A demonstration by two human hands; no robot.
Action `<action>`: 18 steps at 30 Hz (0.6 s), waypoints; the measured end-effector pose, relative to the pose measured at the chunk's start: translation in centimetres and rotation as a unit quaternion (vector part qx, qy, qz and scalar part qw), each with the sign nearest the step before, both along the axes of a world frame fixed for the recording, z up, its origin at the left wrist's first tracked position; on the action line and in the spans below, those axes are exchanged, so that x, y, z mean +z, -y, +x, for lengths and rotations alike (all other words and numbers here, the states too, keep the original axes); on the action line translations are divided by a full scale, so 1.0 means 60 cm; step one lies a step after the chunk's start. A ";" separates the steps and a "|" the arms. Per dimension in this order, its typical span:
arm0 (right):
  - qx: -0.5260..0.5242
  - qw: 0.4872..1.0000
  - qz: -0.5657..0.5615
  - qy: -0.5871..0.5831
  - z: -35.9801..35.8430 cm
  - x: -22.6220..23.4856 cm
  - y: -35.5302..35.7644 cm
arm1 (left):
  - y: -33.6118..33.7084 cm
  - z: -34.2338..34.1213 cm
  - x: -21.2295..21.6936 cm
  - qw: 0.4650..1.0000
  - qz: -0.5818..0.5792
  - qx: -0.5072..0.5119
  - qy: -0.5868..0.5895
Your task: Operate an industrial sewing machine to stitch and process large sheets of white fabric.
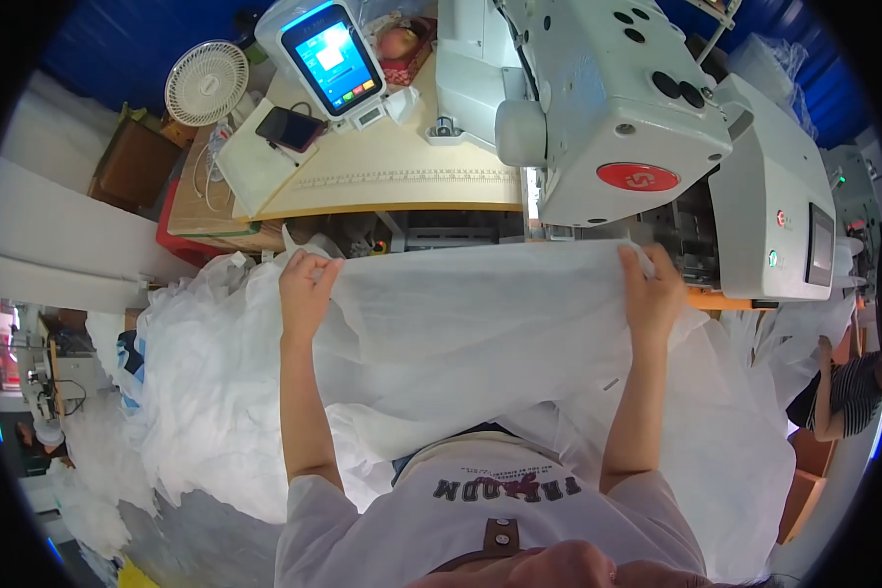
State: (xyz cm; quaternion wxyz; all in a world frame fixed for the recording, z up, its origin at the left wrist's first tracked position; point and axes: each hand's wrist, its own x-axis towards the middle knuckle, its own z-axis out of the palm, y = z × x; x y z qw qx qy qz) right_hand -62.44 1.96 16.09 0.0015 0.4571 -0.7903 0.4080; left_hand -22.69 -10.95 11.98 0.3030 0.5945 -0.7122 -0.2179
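Observation:
A sheet of thin white fabric (460, 314) is stretched between my two hands, its far edge running almost straight along the front of the sewing machine table. My left hand (307, 289) pinches the left end of that edge. With fingers closed, my right hand (651, 289) grips the right end, close to the machine's front. Below the edge the cloth hangs down over my lap. Just beyond it stands a large white industrial sewing machine (597, 118), its head above the right part of the fabric edge.
A control screen (331, 59), a phone (290, 128), a notebook (255, 162) and a white fan (207, 82) stand on the table (402, 162). A ruler strip (411, 177) lies along its front. White fabric heaps (215, 382) lie at left. Another person (842, 392) is at far right.

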 end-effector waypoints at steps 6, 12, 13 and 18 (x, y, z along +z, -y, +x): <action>-0.068 0.985 0.140 -0.082 -0.035 0.007 -0.022 | -0.008 -0.039 -0.003 0.992 -0.109 -0.063 0.001; -0.094 0.933 0.079 -0.337 -0.134 -0.035 -0.002 | 0.044 -0.127 0.003 0.935 0.243 -0.013 -0.259; -0.076 0.938 0.073 -0.332 -0.163 -0.054 0.007 | 0.055 -0.108 -0.045 0.976 0.139 -0.037 -0.164; -0.093 0.785 0.392 -0.471 -0.237 -0.103 0.008 | -0.118 -0.028 -0.153 0.881 0.370 -0.292 -0.041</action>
